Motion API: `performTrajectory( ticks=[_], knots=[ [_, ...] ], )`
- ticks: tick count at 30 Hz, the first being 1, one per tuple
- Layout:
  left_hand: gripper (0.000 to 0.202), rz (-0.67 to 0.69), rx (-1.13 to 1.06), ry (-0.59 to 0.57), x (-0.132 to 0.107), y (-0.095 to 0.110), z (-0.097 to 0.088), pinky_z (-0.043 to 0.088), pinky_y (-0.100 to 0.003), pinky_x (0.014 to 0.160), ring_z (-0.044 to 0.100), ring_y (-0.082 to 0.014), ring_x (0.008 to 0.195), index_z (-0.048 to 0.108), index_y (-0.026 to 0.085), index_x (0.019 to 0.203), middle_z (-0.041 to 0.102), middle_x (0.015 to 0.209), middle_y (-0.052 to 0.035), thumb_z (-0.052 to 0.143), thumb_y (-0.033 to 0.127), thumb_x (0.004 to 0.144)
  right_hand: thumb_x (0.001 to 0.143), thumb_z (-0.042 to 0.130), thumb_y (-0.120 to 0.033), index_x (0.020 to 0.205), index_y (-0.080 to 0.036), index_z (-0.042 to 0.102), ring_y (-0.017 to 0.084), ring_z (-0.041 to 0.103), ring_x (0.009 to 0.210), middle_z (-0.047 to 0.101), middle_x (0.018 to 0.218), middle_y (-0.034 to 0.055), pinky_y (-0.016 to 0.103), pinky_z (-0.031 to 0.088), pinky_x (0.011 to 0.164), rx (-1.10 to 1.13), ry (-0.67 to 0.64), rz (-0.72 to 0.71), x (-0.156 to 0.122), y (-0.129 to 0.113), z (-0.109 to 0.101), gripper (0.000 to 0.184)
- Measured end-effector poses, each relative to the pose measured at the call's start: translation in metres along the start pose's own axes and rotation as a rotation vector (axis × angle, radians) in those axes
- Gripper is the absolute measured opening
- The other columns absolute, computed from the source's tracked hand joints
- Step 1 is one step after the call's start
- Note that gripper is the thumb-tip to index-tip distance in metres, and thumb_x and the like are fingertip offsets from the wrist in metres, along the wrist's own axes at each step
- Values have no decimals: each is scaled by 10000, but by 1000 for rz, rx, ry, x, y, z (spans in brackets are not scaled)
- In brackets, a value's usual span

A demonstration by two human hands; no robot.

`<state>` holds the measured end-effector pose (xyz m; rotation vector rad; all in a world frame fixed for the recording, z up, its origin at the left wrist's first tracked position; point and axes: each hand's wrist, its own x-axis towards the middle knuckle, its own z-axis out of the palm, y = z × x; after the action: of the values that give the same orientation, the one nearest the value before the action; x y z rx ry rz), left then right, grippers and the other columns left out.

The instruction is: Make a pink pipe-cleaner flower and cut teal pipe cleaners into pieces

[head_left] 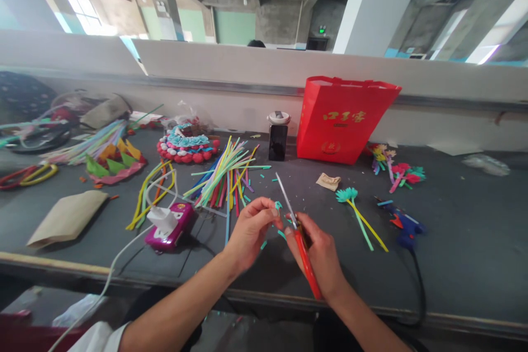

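Forearms are raised over the near edge of the desk (pixel 454 242). Red-handled scissors (pixel 307 261) are gripped in the right hand (pixel 322 253), with the blades tilted up toward the far edge. A teal scrap (pixel 278 205) is pinched in the left hand (pixel 251 228), just beside the blades. Gold characters on the red bag (pixel 342 118) at the far edge cannot be read. Bare desk is seen toward the near right corner, past the blue glue gun (pixel 406 225).

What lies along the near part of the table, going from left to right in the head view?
brown paper bag → purple power strip → left hand pinching a teal piece → right hand holding red scissors → teal flower → blue glue gun
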<state>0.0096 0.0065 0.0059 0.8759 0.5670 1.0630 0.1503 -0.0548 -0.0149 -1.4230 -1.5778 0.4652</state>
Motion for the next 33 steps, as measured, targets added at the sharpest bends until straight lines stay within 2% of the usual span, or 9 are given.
performTrajectory(
  ticks=[4,7,9,17,23,26,29,33],
  knots=[
    [76,0,4,46,0,0,0,444,-232,674,569,-107,610,616,171,722,618,643,19,690,163,739,887,566,-265,1182,-188,585,169,641,709,685,840,26,272,519,714,-100,55,-52,2,10,-1,305],
    [69,-6,-9,46,0,-1,0,456,-236,689,575,-107,630,628,169,747,635,675,11,697,172,742,855,567,-196,1209,-188,581,211,648,900,683,1015,75,336,518,837,-170,30,-131,3,14,1,354],
    [70,-9,-23,36,0,-1,-1,458,-232,692,577,-103,646,640,165,771,651,710,4,703,170,740,845,562,-172,1225,-193,577,223,638,961,677,1050,80,360,512,874,-186,7,-154,2,15,3,381],
    [68,-2,-25,20,-1,1,0,453,-235,697,588,-113,661,632,155,734,657,708,-10,697,140,721,837,558,-167,1191,-213,599,207,669,882,702,1004,63,325,531,806,-177,40,-174,0,14,6,359],
    [79,-20,-22,23,-1,1,0,451,-240,683,595,-119,641,623,167,721,648,663,-2,700,156,721,858,561,-198,1099,-231,644,142,632,616,693,783,-1,238,501,624,-154,46,-140,-2,10,5,256],
    [93,-15,-33,27,0,2,1,456,-244,674,603,-115,637,622,166,720,657,723,-1,714,167,712,879,564,-255,1110,-214,646,131,593,540,671,700,-11,226,487,566,-137,89,-110,-1,10,3,248],
    [107,-15,9,28,0,1,1,452,-242,654,586,-103,608,618,161,710,662,759,-6,723,182,701,886,587,-319,1140,-186,632,144,628,600,700,769,15,237,516,603,-39,142,-40,2,12,1,291],
    [90,-3,274,65,0,-8,-1,420,-229,611,537,-106,564,621,161,692,616,606,11,710,167,679,862,642,-379,1192,-186,612,166,655,697,695,839,35,269,549,660,164,143,84,6,14,0,383]
  ],
)
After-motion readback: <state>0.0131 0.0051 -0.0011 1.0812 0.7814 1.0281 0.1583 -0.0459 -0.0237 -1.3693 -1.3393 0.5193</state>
